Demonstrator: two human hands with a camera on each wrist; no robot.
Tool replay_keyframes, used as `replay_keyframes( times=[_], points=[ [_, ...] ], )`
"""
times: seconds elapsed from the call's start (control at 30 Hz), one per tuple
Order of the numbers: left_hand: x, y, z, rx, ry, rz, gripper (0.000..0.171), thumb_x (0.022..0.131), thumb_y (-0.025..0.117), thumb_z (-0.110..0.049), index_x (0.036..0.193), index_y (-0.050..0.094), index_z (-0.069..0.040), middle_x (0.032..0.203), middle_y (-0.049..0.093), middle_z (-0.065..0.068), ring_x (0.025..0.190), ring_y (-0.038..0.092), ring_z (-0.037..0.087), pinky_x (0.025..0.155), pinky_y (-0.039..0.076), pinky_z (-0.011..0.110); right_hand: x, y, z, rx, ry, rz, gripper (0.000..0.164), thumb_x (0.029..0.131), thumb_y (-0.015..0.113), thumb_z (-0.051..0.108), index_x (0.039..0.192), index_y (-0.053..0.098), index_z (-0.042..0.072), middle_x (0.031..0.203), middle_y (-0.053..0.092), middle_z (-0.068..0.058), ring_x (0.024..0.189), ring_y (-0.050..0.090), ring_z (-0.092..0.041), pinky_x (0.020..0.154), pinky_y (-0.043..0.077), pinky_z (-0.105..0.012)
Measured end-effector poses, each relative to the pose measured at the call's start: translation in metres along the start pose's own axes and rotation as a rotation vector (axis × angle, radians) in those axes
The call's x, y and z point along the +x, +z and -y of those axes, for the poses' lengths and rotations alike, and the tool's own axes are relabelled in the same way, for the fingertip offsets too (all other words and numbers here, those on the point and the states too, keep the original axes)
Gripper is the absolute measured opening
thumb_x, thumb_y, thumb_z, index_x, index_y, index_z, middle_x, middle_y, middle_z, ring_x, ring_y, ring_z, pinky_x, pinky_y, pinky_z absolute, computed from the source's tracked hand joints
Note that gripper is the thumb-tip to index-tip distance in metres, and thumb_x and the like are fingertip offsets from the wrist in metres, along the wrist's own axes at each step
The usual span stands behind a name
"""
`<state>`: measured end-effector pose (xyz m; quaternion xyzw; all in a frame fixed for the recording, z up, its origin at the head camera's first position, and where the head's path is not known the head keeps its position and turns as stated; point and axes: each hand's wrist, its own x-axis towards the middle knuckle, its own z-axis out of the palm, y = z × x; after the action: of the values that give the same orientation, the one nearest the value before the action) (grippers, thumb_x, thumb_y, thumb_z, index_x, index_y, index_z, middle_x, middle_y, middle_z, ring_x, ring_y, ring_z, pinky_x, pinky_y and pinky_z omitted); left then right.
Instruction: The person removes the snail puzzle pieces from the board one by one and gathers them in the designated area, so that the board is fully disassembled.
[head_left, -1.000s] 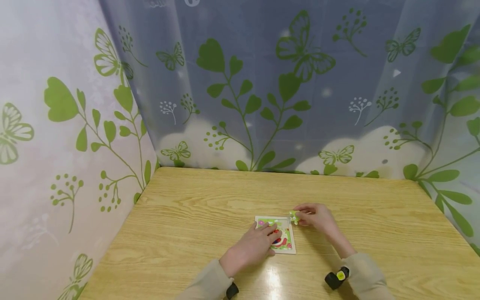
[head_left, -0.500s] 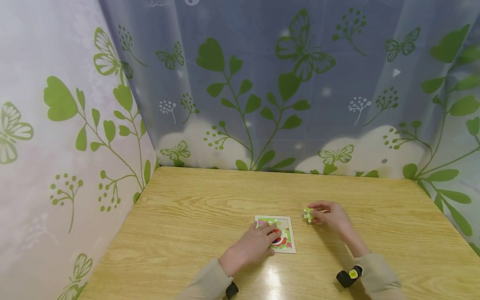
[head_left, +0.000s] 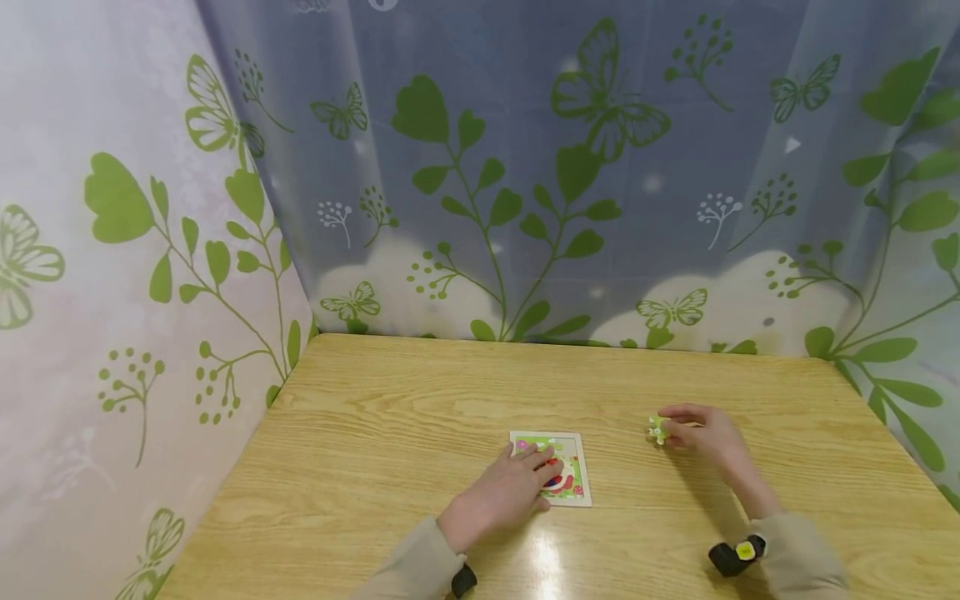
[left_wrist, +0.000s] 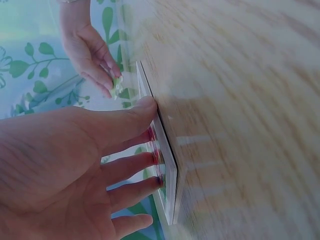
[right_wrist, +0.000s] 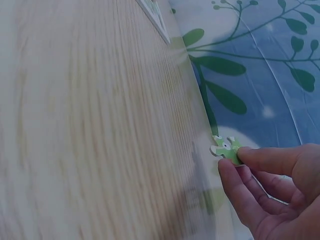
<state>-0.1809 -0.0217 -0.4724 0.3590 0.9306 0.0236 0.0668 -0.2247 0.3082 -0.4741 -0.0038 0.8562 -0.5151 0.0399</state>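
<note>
A small framed jigsaw puzzle (head_left: 587, 492) with a pale border and a colourful picture lies flat on the table. My left hand (head_left: 501, 492) rests on it, fingers spread over the picture; the left wrist view shows the thumb (left_wrist: 145, 107) at the frame's edge. To the right of the frame, my right hand (head_left: 708, 437) pinches a green puzzle piece (right_wrist: 227, 148) between thumb and fingertips. That piece has white, knobbed edges and is held above the wood. Part of the puzzle picture is hidden under the left fingers.
The wooden table (head_left: 390, 417) reaches back to a blue curtain (head_left: 510, 167) printed with green leaves and butterflies. A similar pale curtain (head_left: 135, 292) closes off the left side. Each wrist carries a black strap, the right one (head_left: 735, 557) with a yellow mark.
The right hand has moved rightward from the frame's upper right corner, carrying the green puzzle piece with it. My left hand has stayed in place on the puzzle.
</note>
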Motion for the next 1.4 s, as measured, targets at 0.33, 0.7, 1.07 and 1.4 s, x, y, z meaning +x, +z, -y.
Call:
replay_keyframes(
  times=[0.33, 0.7, 1.07, 1.4],
  points=[
    [-0.001, -0.002, 0.0, -0.002, 0.004, 0.007, 0.056, 0.099, 0.063, -0.037, 0.151, 0.05, -0.02, 0.16, 0.041, 0.001, 0.147, 0.039, 0.022, 0.119, 0.035, 0.049, -0.006, -0.031, -0.015, -0.072, 0.025, -0.036, 0.041, 0.098, 0.066, 0.012, 0.127, 0.059, -0.017, 0.115, 0.069, -0.026, 0.078, 0.073, -0.007, 0.073, 0.062, -0.026],
    [-0.002, -0.003, 0.0, 0.0, 0.004, 0.005, 0.056, 0.099, 0.062, -0.037, 0.151, 0.05, -0.019, 0.16, 0.041, 0.002, 0.147, 0.039, 0.023, 0.119, 0.034, 0.05, -0.007, -0.052, -0.028, -0.124, 0.051, -0.059, 0.044, 0.095, 0.07, 0.008, 0.127, 0.057, -0.019, 0.111, 0.069, -0.027, 0.073, 0.07, -0.004, 0.066, 0.059, -0.024],
    [-0.002, -0.003, -0.001, 0.003, 0.002, 0.008, 0.058, 0.099, 0.062, -0.038, 0.152, 0.048, -0.019, 0.16, 0.04, 0.002, 0.147, 0.039, 0.023, 0.12, 0.033, 0.05, -0.004, -0.063, -0.037, -0.239, 0.089, -0.093, 0.043, 0.092, 0.073, 0.012, 0.124, 0.063, -0.014, 0.096, 0.075, -0.009, 0.069, 0.065, 0.0, 0.056, 0.052, -0.023],
    [-0.002, -0.001, -0.001, 0.006, 0.004, -0.001, 0.057, 0.099, 0.063, -0.039, 0.151, 0.049, -0.02, 0.16, 0.041, 0.001, 0.146, 0.04, 0.023, 0.119, 0.035, 0.051, 0.0, -0.065, -0.035, -0.312, 0.127, -0.078, 0.04, 0.094, 0.071, 0.015, 0.123, 0.065, -0.012, 0.079, 0.075, 0.0, 0.066, 0.063, -0.005, 0.054, 0.047, -0.024]
  ],
)
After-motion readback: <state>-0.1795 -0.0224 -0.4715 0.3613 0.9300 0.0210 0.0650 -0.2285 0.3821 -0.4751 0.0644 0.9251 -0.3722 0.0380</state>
